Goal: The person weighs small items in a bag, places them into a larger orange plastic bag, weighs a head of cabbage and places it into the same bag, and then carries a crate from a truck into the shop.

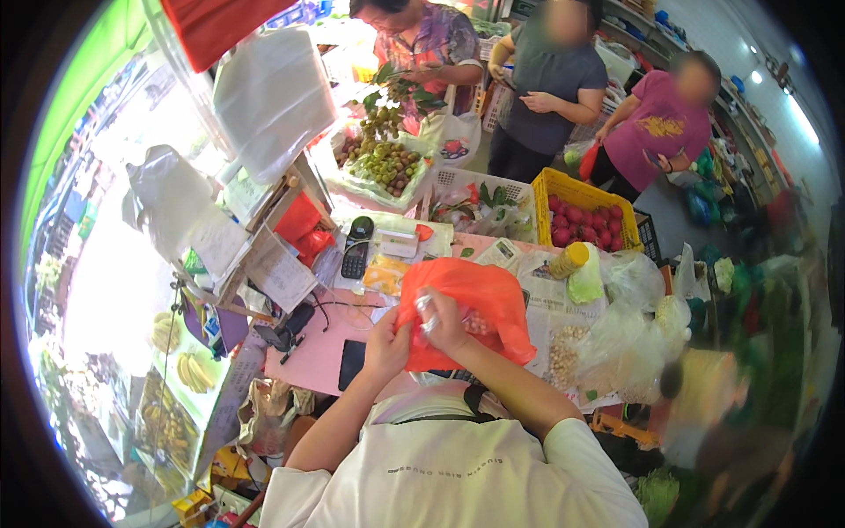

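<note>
A red plastic bag (498, 287) lies before me over the pink tabletop (310, 353). My left hand (387, 343) pinches the bag's left edge. Over the bag's opening, my right hand (445, 323) has its fingers curled. Something silvery (428, 315) shines at those fingers; whether it is held or worn I cannot tell. Small pale pinkish pieces (478, 323) show inside the bag, partly covered by its folds and my right forearm. A dark flat device (351, 364) lies left of the bag, close to my left forearm.
Behind the bag stand a desk telephone (356, 254), a yellow-lidded jar (569, 260) and a yellow crate (589, 181) of red fruit. Pale round pieces (564, 356) and clear plastic bags (624, 343) lie at right. Across the table, one person (429, 49) handles leafy fruit; two others stand nearby.
</note>
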Tool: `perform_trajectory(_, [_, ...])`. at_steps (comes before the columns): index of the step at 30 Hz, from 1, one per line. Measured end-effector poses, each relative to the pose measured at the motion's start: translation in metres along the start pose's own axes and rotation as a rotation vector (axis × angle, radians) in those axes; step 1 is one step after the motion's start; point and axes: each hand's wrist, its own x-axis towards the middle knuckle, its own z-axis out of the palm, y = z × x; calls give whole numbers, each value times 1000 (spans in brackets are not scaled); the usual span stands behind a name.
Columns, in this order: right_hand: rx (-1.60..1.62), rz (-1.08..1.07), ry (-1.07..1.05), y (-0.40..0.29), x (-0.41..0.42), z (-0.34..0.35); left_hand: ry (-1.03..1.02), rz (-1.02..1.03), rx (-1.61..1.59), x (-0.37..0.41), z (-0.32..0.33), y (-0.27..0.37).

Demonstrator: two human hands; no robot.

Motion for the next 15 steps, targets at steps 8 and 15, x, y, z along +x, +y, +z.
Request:
perform_trajectory(8, [-162,15,-380,61,-30,-74,-67,-19,-254,25,13,8])
perform_trajectory(15, [-265,900,-500,75,-102,-180,-113,-33,-413,61,35,59])
